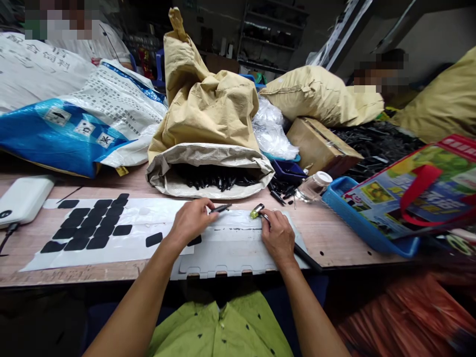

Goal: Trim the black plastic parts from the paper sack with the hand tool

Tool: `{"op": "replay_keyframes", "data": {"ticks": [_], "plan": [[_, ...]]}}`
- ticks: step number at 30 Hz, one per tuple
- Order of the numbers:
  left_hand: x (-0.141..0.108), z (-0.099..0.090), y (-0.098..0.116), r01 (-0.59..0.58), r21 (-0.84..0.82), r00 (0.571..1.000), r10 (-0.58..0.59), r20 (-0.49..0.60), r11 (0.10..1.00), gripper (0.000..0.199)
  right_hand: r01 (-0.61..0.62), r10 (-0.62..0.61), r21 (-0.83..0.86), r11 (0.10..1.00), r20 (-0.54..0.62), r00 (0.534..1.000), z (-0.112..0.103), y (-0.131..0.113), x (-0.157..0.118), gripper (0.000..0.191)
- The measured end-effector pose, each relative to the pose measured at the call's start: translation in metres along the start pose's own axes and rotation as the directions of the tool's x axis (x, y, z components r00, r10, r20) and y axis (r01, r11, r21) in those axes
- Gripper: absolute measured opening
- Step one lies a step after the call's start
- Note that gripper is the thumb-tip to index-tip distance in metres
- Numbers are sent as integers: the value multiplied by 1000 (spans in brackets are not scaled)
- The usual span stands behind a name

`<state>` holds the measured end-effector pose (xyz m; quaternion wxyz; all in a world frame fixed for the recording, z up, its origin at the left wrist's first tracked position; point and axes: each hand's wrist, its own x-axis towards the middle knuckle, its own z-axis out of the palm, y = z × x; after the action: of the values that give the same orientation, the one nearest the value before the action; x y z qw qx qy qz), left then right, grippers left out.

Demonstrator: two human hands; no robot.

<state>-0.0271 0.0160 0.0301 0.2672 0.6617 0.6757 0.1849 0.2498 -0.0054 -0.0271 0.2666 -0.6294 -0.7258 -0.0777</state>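
My left hand (193,218) pinches a thin, dark, pen-like piece (222,208) over the work board. Its fingers are closed around one end, and the tip points right. My right hand (278,235) is wrapped around a long black rod (308,258), whose thick end sticks out below the palm. By its fingertips is a small yellow-green and dark piece (256,212); whether it is held or only touching, I cannot tell. Beneath both hands lies a pale grey board (230,255). To the left, black rounded patches (97,231) are laid in rows on a white sheet (126,253).
Ahead, an open sack (208,148) holds many black pieces (223,182). A glass jar (314,186), a blue tray (364,223) with a colourful bag (420,183), and a cardboard box (320,146) stand right. A white power bank (26,198) lies far left.
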Motion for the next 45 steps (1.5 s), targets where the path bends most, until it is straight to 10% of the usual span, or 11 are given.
{"op": "replay_keyframes", "data": {"ticks": [9, 18, 26, 45], "plan": [[-17, 42, -25, -327, -159, 944, 330, -11, 931, 13, 4, -4, -5, 1000, -8, 1000, -1, -2, -1, 27], [-20, 46, -27, -352, -154, 936, 347, -58, 923, 12, -20, 21, 202, 979, -2, 1000, -9, 2, 9, 29], [-20, 47, -29, -369, -123, 929, 365, -58, 921, 17, 87, -155, 571, 816, 72, 985, -38, -52, 4, 27], [-19, 49, -31, -373, -142, 928, 368, -59, 917, 18, 128, -202, 521, 844, 87, 976, -40, -69, -8, 30]]}}
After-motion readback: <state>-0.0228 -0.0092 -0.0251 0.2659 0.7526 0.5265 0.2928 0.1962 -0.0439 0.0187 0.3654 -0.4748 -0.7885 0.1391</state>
